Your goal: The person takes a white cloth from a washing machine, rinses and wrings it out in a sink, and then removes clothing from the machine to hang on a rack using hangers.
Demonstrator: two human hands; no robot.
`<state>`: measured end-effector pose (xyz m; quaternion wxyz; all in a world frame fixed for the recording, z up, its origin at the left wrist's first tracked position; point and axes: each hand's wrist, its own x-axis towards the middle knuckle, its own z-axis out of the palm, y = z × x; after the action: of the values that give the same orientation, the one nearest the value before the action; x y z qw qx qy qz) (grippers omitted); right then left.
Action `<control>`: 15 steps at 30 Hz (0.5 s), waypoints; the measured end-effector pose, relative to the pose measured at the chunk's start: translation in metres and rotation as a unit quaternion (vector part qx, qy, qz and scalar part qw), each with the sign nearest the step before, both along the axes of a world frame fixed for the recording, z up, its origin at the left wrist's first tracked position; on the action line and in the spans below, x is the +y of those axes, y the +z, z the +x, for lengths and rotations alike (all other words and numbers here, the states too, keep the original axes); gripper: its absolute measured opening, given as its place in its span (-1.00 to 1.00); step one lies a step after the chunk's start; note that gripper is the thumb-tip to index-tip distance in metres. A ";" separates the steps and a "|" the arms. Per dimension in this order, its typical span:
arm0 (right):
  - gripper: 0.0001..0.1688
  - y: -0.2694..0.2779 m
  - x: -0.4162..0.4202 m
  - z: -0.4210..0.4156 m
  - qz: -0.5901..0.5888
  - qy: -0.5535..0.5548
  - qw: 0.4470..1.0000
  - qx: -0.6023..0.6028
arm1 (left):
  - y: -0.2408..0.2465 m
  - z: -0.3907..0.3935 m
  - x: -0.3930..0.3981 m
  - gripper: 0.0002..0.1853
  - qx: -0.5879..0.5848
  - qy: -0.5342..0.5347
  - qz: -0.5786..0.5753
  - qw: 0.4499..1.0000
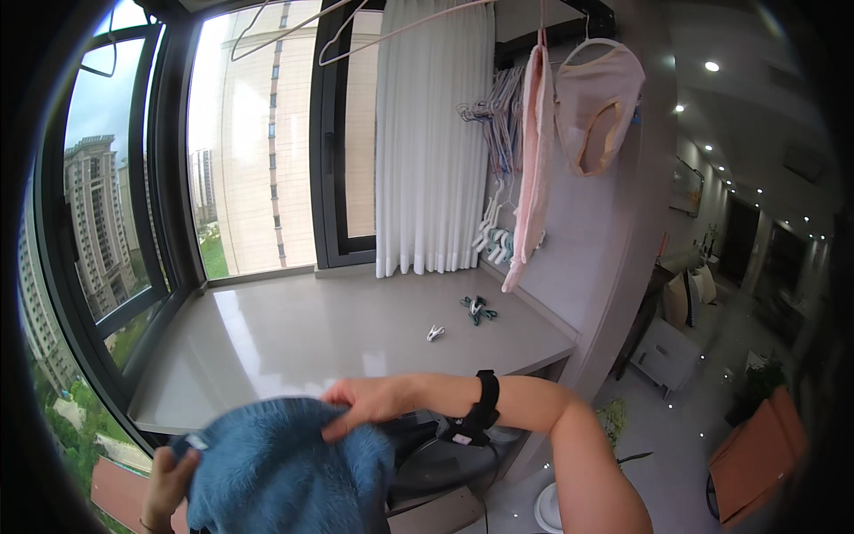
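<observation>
A blue plush cloth item (287, 467), perhaps a towel or garment, hangs between my two hands in front of the counter. My left hand (167, 477) grips its upper left corner, beside a small white tag. Fingers and thumb of my right hand (353, 407) pinch its upper right edge; a black strap with a small device is around that wrist. On the grey counter (300, 334) beyond lie a white clothes peg (435, 333) and a small cluster of green and white pegs (478, 310). The cloth's lower part runs out of view.
A pink towel (532, 160) and a pale garment (597, 100) hang at the upper right, near bunched hangers (504, 120). More hangers (287, 37) hang overhead. Below the counter is a machine with a round door (447, 460). A white curtain (434, 147) covers part of the window.
</observation>
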<state>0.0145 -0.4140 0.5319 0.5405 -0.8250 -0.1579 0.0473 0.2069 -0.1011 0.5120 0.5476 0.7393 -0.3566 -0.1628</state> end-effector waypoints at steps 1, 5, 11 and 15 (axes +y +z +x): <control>-0.70 -0.009 -0.013 -0.004 -0.321 0.014 0.942 -0.097 | -0.011 0.013 -0.004 -0.84 -0.181 -0.064 0.159 0.968; -0.67 0.033 0.003 -0.040 -0.115 -0.017 0.993 -0.004 | -0.024 0.038 0.033 -0.80 0.003 0.064 -0.242 0.968; -0.72 0.002 -0.007 -0.061 -0.446 -0.117 0.885 -0.058 | -0.040 0.014 -0.018 -0.88 -0.091 -0.103 -0.034 0.990; -0.67 0.033 0.011 -0.113 -0.201 -0.178 0.962 -0.054 | -0.046 0.014 -0.022 -0.83 0.121 -0.038 -0.253 0.959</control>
<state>-0.0984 -0.4026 0.5645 0.3540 -0.9328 -0.0249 -0.0634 0.2213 -0.1236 0.4658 0.7492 0.5371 -0.3454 -0.1758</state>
